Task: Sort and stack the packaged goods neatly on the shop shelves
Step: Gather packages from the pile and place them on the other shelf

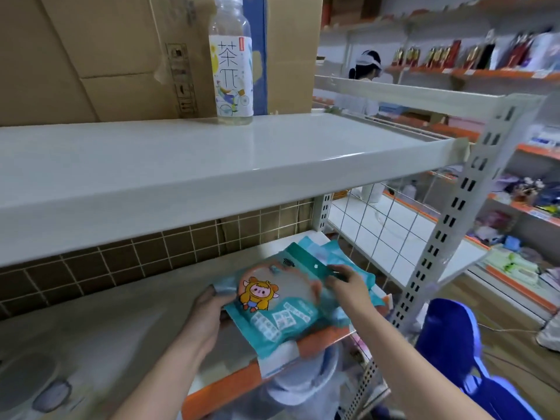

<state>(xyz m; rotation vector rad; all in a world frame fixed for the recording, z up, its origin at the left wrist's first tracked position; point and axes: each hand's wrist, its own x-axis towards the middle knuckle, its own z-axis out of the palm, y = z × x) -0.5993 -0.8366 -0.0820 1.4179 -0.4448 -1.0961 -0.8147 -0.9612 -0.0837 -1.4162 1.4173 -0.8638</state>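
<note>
Both hands hold flat teal plastic packet with cartoon print (278,304) on lower white shelf (145,307), right end: left hand (209,313) grip clamped on its left edge, right hand (348,283) grip pinching far top strip. More teal packets (333,253) underneath.

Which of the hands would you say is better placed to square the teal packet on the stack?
Probably the right hand: it pinches the teal packet at its top strip, over the stack; the left hand only holds the near-left edge.
</note>
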